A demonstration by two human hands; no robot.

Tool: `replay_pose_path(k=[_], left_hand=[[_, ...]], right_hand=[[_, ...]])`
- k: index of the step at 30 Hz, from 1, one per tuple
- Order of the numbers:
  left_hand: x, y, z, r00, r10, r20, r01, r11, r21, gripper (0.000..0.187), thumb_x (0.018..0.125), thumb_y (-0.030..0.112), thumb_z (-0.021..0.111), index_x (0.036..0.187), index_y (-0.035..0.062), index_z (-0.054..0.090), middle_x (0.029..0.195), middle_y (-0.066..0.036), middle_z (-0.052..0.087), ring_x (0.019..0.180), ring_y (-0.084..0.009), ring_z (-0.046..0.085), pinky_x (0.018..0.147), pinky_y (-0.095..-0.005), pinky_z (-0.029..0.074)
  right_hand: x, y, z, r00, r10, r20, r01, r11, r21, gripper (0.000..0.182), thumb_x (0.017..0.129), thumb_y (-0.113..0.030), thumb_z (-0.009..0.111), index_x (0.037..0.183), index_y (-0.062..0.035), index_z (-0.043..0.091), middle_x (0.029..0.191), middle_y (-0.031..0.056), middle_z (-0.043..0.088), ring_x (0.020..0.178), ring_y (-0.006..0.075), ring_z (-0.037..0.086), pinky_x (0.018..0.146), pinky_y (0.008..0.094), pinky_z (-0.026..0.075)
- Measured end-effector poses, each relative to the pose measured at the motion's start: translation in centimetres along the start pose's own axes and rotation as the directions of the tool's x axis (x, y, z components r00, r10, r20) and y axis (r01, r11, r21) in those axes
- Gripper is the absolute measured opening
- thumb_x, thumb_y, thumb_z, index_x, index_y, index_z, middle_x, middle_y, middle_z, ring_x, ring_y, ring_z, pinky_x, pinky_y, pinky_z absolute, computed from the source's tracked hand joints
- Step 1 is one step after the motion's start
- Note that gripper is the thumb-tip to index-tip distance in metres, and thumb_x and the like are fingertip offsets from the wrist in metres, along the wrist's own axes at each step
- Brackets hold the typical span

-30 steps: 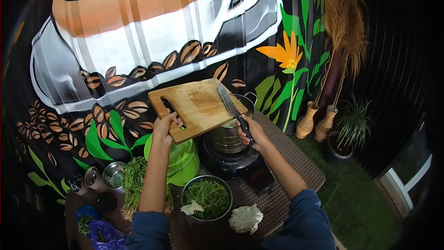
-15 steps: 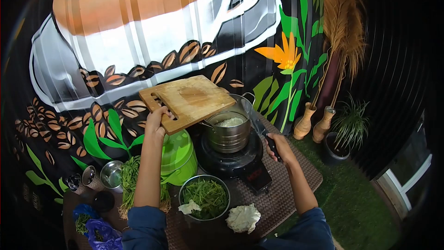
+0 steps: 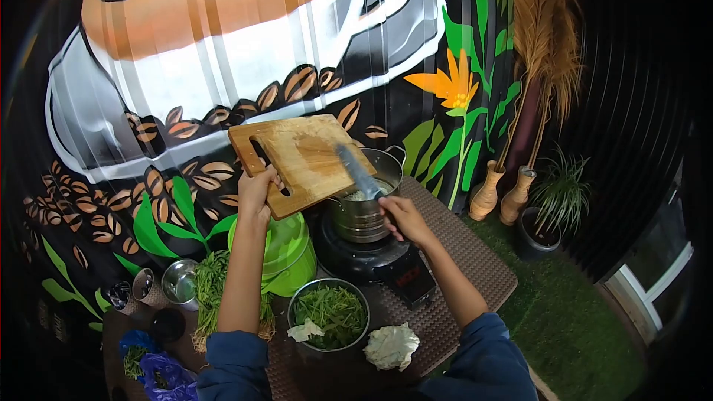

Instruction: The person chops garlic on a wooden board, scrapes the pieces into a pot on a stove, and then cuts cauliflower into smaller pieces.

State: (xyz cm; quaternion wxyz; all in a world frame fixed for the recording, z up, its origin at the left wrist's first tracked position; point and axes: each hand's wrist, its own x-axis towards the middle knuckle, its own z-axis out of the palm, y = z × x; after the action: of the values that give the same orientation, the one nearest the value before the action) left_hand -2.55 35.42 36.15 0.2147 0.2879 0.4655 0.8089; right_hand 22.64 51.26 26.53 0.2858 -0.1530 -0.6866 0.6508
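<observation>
My left hand is closed round the handle end of a wooden cutting board, which is tilted over the left side of a steel pot. In my right hand is a knife, its handle gripped and its blade pointing up and left across the board's right edge. Pale, finely cut food shows inside the pot, partly hidden by the board and blade. The pot sits on a black electric cooker.
A green lidded bucket stands left of the cooker. Nearer me are a bowl of cut greens and a pale crumpled leafy piece. Bundled greens, a metal bowl and a purple bag lie leftward on the woven table.
My right hand has brought the knife left and up, from beside the pot to the board's edge. The board has tilted more steeply, its face turned further toward the pot.
</observation>
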Motion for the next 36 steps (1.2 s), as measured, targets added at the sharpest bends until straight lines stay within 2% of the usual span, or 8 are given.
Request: replay_pose_path(k=[2,4,9,16,21,24,26,36], left_hand=[[-0.2,0.0,0.1,1.000,0.010,-0.003,-0.010,1.000,0.028,0.027,0.071,-0.014,0.054,0.092,0.0026,0.047,0.074,-0.007,0.053,0.054,-0.0168,0.050,0.049,-0.0279,0.042],[-0.5,0.2,0.0,1.000,0.027,-0.009,-0.026,0.998,0.053,0.027,0.072,-0.013,0.054,0.093,0.0026,0.047,0.075,-0.007,0.053,0.055,-0.0165,0.049,0.049,-0.0274,0.042],[-1.9,1.6,-0.5,0.999,0.010,0.050,-0.011,1.000,0.010,0.027,0.071,-0.014,0.051,0.090,0.0041,0.046,0.072,-0.006,0.051,0.056,-0.0155,0.050,0.051,-0.0284,0.042],[-7.8,6.4,-3.7,0.982,-0.086,0.167,0.104,0.989,-0.105,0.041,0.061,-0.016,0.049,0.093,0.0075,0.042,0.093,-0.014,0.054,0.058,-0.0165,0.045,0.050,-0.0272,0.039],[-14.0,6.8,-8.2,0.962,-0.138,0.234,0.171,0.977,-0.126,0.046,0.064,-0.014,0.046,0.104,0.0080,0.042,0.108,-0.017,0.054,0.060,-0.0140,0.044,0.052,-0.0248,0.039],[-17.9,5.7,-11.8,0.928,-0.291,0.231,0.321,0.941,-0.104,0.048,0.063,-0.011,0.047,0.107,0.0082,0.042,0.115,-0.019,0.052,0.062,-0.0139,0.046,0.054,-0.0245,0.039],[-20.0,4.3,-14.5,0.880,-0.406,0.248,0.437,0.896,-0.083,0.053,0.062,-0.009,0.049,0.112,0.0088,0.042,0.117,-0.019,0.050,0.066,-0.0149,0.049,0.055,-0.0254,0.041],[-27.7,-3.2,-25.6,0.751,-0.616,0.240,0.586,0.788,0.189,0.032,0.092,0.010,0.057,0.121,0.0047,0.045,0.109,-0.013,0.059,0.085,-0.0185,0.064,0.066,-0.0294,0.053]], right_hand=[[1.2,1.3,-0.1,0.999,0.026,0.038,-0.025,0.999,-0.022,0.035,0.098,-0.030,0.046,0.080,0.0002,0.050,0.049,0.0039,0.046,0.032,0.0118,0.043,0.031,0.0265,0.033],[2.3,2.3,-0.5,0.955,-0.095,-0.282,0.048,0.985,-0.168,0.035,0.098,-0.030,0.047,0.080,0.0000,0.050,0.049,0.0036,0.046,0.033,0.0118,0.043,0.032,0.0263,0.033],[0.1,0.9,0.3,0.960,-0.164,-0.225,0.069,0.922,-0.382,0.033,0.096,-0.027,0.052,0.080,0.0012,0.053,0.048,0.0048,0.049,0.033,0.0134,0.046,0.032,0.0284,0.035],[-5.5,-0.7,0.0,0.847,-0.297,-0.441,0.214,0.950,-0.229,0.018,0.092,-0.014,0.057,0.093,0.0026,0.053,0.052,0.0015,0.049,0.040,0.0113,0.049,0.038,0.0269,0.037],[-11.0,-2.9,4.6,0.884,-0.199,-0.423,0.290,0.943,0.163,0.021,0.095,-0.020,0.057,0.099,0.0005,0.054,0.089,0.0036,0.058,0.080,0.0107,0.057,0.063,0.0227,0.045],[-14.4,-2.5,5.7,0.946,-0.092,-0.310,0.108,0.994,0.033,0.033,0.089,-0.023,0.065,0.110,0.0015,0.057,0.103,0.0056,0.061,0.079,0.0074,0.050,0.068,0.0233,0.043],[-16.5,-2.4,7.9,0.944,-0.129,-0.304,0.121,0.992,-0.046,0.025,0.081,-0.014,0.073,0.084,-0.0069,0.050,0.079,-0.0046,0.041,0.076,0.0059,0.042,0.073,0.0207,0.037],[-28.3,7.5,16.7,0.880,0.248,-0.406,-0.151,0.955,0.256,0.030,0.079,-0.007,0.075,0.081,-0.0108,0.045,0.075,-0.0059,0.039,0.071,0.0056,0.042,0.066,0.0208,0.036]])
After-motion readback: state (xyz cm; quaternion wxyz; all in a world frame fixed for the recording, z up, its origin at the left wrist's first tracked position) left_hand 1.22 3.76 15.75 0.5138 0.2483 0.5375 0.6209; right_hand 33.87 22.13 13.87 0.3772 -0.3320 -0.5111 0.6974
